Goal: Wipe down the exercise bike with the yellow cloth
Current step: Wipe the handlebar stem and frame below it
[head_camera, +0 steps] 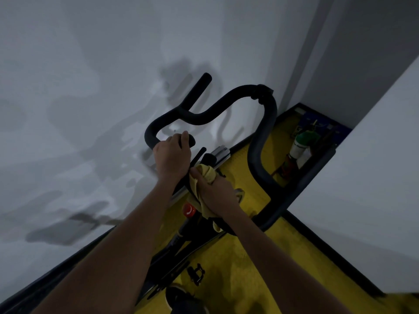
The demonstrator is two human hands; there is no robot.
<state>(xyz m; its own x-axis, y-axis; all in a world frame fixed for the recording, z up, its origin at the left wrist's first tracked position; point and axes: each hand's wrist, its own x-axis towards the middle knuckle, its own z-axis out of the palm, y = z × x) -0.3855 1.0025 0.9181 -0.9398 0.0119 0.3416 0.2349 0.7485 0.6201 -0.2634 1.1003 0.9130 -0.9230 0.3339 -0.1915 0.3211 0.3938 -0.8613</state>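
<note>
The exercise bike's black foam handlebar [264, 137] loops up in the middle of the head view, in a dim room. My left hand [173, 156] grips the near left end of the handlebar. My right hand [217, 193] holds the bunched yellow cloth [207, 172] against the bike's centre post just below the handlebar. The cloth hangs down under my palm. A red knob [189, 210] sits on the frame just left of my right wrist. A black pedal [196, 273] shows lower down.
A grey wall [90, 87] stands close on the left of the bike, and a white wall [362, 189] on the right. The floor [260, 264] is yellow. A green and white bottle [301, 143] and other small items sit in the far corner.
</note>
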